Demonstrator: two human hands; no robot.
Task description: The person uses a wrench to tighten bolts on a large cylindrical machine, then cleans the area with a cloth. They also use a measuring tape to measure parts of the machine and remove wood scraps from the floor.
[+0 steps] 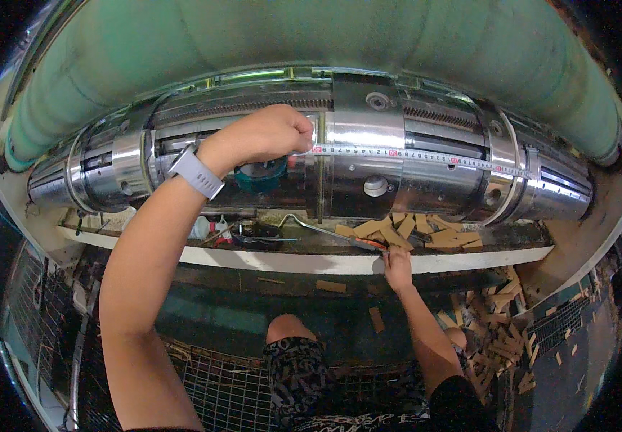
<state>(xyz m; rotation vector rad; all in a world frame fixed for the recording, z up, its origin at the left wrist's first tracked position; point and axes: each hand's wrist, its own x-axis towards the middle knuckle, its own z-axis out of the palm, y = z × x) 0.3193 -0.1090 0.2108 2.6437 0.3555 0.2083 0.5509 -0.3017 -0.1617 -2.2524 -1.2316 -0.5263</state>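
My left hand [267, 133] is raised and closed around the case end of a tape measure. Its yellow-white blade [426, 158] runs to the right across a large shiny steel cylinder [368, 119] of a machine. A grey watch band sits on that wrist. My right hand [396, 261] is low at the white ledge [289, 261], gripping the orange handle of a metal tool [325, 232] that lies along the shelf. My knees show below.
Several small wooden wedges [419, 232] lie piled on the shelf to the right, and more [494, 324] are scattered on the floor at lower right. Small bottles [210, 229] stand on the shelf left. A green housing [311, 36] arches above. Wire mesh [231, 392] covers the floor.
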